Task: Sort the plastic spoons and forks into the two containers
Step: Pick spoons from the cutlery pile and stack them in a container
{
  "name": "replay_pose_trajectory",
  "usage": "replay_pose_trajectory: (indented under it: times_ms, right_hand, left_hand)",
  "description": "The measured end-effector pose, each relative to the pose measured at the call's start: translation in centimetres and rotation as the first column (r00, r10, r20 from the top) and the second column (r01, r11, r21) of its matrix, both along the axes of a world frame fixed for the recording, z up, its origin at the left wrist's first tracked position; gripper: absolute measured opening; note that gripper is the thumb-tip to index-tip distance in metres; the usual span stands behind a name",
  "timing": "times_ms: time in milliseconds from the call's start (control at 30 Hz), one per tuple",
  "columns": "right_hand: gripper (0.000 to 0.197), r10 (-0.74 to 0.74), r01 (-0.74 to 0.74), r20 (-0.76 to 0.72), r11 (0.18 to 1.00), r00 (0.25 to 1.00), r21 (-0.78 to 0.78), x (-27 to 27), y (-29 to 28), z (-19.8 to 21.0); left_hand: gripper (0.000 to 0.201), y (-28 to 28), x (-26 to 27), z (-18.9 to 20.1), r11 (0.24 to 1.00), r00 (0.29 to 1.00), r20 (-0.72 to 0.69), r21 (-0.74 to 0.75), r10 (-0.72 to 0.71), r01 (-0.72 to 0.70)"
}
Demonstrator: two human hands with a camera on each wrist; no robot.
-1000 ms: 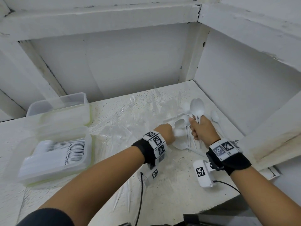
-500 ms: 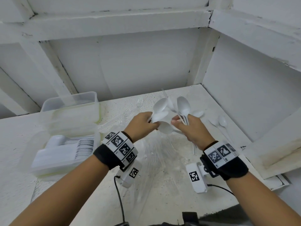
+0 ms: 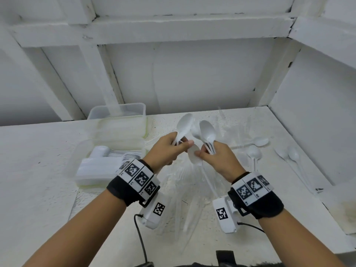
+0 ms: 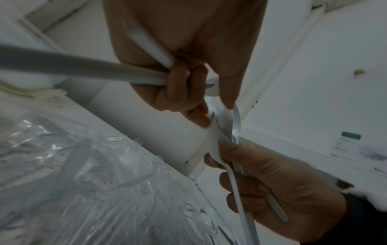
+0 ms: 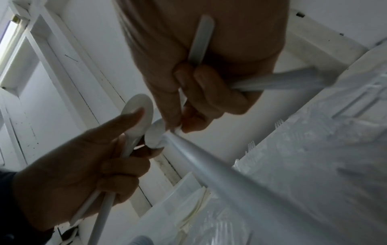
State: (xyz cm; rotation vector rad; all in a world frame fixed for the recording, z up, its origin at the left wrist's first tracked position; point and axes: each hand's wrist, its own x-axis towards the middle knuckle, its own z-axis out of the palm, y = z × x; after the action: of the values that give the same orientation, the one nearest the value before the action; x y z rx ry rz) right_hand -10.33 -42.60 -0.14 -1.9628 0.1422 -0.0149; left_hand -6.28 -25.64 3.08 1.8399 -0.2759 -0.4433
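Both hands are raised above the table, close together. My left hand [image 3: 169,147] grips white plastic spoons [image 3: 185,124] by their handles, bowls up. My right hand [image 3: 213,153] holds a bunch of white spoons [image 3: 208,132] and pinches another spoon's bowl [image 3: 193,158] with thumb and fingers. In the left wrist view, curled fingers [image 4: 182,86] clasp spoon handles [image 4: 83,68]. The right wrist view shows the fingers [image 5: 209,92] wrapped round handles. Clear plastic forks [image 3: 181,182] lie scattered on the table under the hands. A clear container [image 3: 84,176] at left holds stacked white spoons; a second container [image 3: 117,112] stands behind it.
Several loose white spoons [image 3: 254,151] lie on the table [image 3: 38,170] to the right, near the white side wall [image 3: 317,122]. A white back wall and beams close the corner. Cables run from the wrist cameras at the table's front.
Both hands rose from the pile at the right and moved left toward the table's middle, carrying spoons. The hands now meet, the right pinching a spoon bowl between them.
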Motion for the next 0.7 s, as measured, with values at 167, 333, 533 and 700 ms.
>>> replay_pose_trajectory:
  times_ms: [167,333,533,700]
  right_hand:
    - [0.019,-0.129,0.116,0.087,0.984,0.988,0.136,0.6,1.5,0.7]
    - [0.022,-0.125,0.100,0.135,0.979,0.983,0.180,1.4,3.9,1.6]
    - [0.030,-0.190,0.158,0.166,0.969,0.968,0.192,2.0,5.3,1.6]
    - [0.027,-0.235,0.194,0.172,0.954,0.957,0.227,2.2,5.5,1.6]
  left_hand:
    - [0.034,0.8,-0.1,0.1,0.971,0.975,-0.207,-0.200,0.086,-0.128]
    - [0.042,1.1,-0.7,0.0,0.968,0.975,-0.222,-0.242,0.018,-0.073]
    - [0.051,1.4,-1.0,-0.2,0.985,0.986,-0.169,-0.170,0.000,-0.029]
    - [0.033,1.5,-1.0,-1.0,0.986,0.990,-0.140,-0.166,-0.027,0.003]
